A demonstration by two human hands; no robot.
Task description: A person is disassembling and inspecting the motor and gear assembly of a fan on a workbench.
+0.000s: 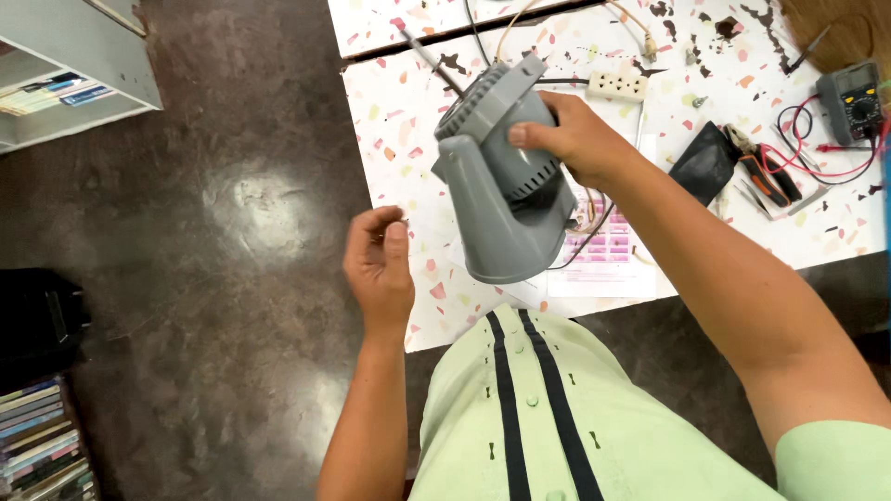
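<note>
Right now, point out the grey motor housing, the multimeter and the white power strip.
grey motor housing (506,218): head view, on its smooth lower shell, held in the right hand.
multimeter (851,100): head view, on its dark body by the dial.
white power strip (617,85): head view, on its top face.

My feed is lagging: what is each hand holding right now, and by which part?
The right hand grips the grey plastic motor housing around its ribbed round upper part. The left hand, fingers curled, may pinch something too small to identify.
</note>
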